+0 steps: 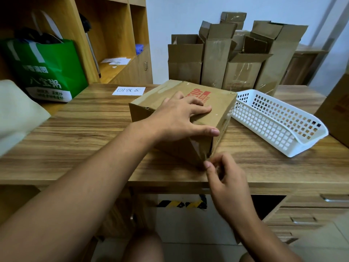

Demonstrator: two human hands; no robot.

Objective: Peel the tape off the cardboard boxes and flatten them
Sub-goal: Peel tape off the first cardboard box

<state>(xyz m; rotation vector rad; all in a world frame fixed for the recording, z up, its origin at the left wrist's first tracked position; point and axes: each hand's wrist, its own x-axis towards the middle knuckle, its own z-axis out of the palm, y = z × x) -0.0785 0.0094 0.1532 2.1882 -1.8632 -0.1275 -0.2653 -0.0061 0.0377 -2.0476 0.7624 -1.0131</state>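
Observation:
A brown cardboard box [221, 104] with red print lies on the wooden desk [85, 129], one corner pointing toward me. My left hand [179, 118] presses flat on its top with fingers spread. My right hand [224, 176] sits at the box's near bottom corner, thumb and forefinger pinching the end of clear tape [206, 155] that runs down that corner edge. Several opened cardboard boxes [217, 57] stand at the back of the desk.
A white plastic basket [279, 120] lies right of the box. A paper label [129, 90] lies at the back left, beside a green bag [47, 72]. Another box [338, 110] stands at the right edge. Shelves stand at the left, drawers under the desk at the right.

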